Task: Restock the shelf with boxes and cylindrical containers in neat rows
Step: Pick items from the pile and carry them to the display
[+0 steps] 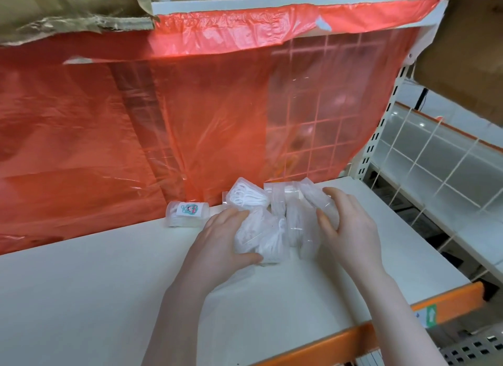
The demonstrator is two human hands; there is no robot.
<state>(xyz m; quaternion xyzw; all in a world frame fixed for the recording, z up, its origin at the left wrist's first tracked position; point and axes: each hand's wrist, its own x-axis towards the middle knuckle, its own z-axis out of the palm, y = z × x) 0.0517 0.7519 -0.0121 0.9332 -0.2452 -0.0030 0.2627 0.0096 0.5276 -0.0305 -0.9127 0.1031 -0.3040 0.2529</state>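
Note:
Several clear cylindrical containers (283, 218) filled with white items lie bunched together on the white shelf board (95, 284) near its back right. My left hand (223, 237) grips the left side of the bunch, thumb underneath a container. My right hand (348, 221) holds the right side, fingers curled round a clear container. One more clear container with a colourful sticker (187, 213) lies on its side apart, to the left, against the back.
A red plastic sheet (190, 115) hangs over a wire grid behind the shelf. Cardboard sits on the shelf above at upper left. The shelf's orange front edge (381, 327) runs at lower right. A neighbouring white rack with wire mesh (435, 158) stands to the right.

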